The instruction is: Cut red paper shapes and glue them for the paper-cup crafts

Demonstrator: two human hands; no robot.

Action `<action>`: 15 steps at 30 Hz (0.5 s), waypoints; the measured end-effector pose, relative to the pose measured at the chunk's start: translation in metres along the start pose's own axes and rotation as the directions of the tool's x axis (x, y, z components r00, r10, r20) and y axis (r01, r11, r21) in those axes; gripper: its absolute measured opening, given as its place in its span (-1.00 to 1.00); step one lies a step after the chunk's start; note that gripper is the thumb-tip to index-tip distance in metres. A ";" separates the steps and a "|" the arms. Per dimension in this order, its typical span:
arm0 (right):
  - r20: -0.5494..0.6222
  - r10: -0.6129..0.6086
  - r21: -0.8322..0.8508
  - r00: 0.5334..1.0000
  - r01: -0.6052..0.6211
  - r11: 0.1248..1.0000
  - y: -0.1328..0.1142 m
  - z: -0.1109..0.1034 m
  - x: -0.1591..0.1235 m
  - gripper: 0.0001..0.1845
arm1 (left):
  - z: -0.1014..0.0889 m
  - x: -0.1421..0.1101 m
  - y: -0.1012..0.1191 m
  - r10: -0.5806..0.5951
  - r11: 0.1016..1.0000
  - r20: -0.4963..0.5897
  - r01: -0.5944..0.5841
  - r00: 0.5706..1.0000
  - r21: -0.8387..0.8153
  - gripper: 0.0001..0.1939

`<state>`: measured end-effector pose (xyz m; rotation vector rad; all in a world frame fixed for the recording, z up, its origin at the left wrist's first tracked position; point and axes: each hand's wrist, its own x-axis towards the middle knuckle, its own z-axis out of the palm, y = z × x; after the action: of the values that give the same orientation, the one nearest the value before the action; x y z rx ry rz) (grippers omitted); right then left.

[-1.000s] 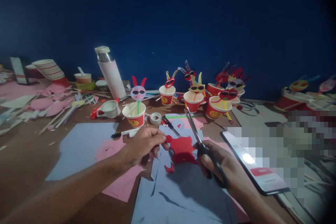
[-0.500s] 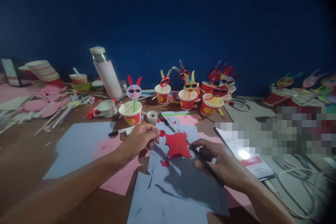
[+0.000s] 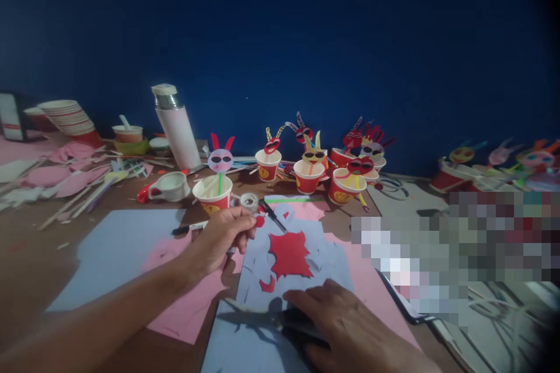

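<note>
Between the thumb and fingertips of my left hand (image 3: 221, 242) is a small red paper circle (image 3: 259, 221). My right hand (image 3: 343, 326) lies over the black handles of the scissors (image 3: 251, 316), whose blades point left, low over the blue paper (image 3: 227, 349). Its fingers partly hide the handles. A jagged red paper piece (image 3: 289, 253) lies on the blue paper between my hands. Beside it sits a curved red scrap (image 3: 267, 284). A black pen-like tool (image 3: 273, 215) rests just beyond the red piece.
Paper cups with rabbit-faced figures, such as this cup (image 3: 213, 195), line the back. A roll of tape (image 3: 249, 202), a grey cup (image 3: 170, 187) and a tall flask (image 3: 177, 134) stand nearby. Pink paper (image 3: 179, 315) lies left; a phone (image 3: 405, 297) and cables (image 3: 494, 309) lie right.
My right hand has lowered toward me with the scissors, which have swung from pointing away to pointing left. My left hand keeps the red circle, and the view has shifted slightly.
</note>
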<state>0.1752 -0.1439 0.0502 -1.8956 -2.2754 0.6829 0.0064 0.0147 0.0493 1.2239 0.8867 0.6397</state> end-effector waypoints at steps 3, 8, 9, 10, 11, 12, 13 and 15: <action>0.003 -0.051 -0.031 0.999 0.051 0.998 -0.001 0.003 0.002 -0.48 | 0.003 -0.002 -0.002 -0.028 0.999 0.000 0.028 1.000 0.021 -0.83; -0.037 -0.094 -0.116 0.995 0.089 0.989 0.000 0.007 0.003 -0.54 | 0.005 -0.004 -0.007 -0.084 0.995 0.032 0.082 0.996 0.058 -0.85; -0.044 -0.104 -0.132 0.994 0.098 0.986 -0.001 0.008 0.003 -0.53 | 0.005 -0.003 -0.008 -0.100 0.993 0.046 0.097 0.994 0.067 -0.85; -0.049 -0.126 -0.140 0.991 0.118 0.983 -0.001 0.008 0.002 -0.49 | 0.005 -0.003 -0.010 -0.115 0.991 0.060 0.110 0.992 0.077 -0.84; -0.055 -0.155 -0.147 0.986 0.145 0.978 -0.001 0.009 0.001 -0.45 | 0.005 -0.003 -0.012 -0.126 0.989 0.074 0.119 0.989 0.085 -0.85; -0.063 -0.186 -0.152 0.981 0.175 0.973 -0.001 0.010 0.001 -0.42 | 0.005 -0.003 -0.013 -0.133 0.988 0.087 0.125 0.987 0.092 -0.85; -0.071 -0.216 -0.158 0.974 0.203 0.966 -0.001 0.011 0.001 -0.39 | 0.005 -0.003 -0.014 -0.135 0.987 0.099 0.126 0.986 0.097 -0.87; -0.092 -0.259 -0.190 0.962 0.238 0.952 0.003 0.018 0.002 -0.39 | 0.007 -0.004 -0.016 -0.128 0.988 0.122 0.117 0.984 0.099 -0.91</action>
<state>0.1710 -0.1469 0.0331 -1.6214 -2.5108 0.3378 0.0090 0.0037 0.0354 1.2666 0.8841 0.4213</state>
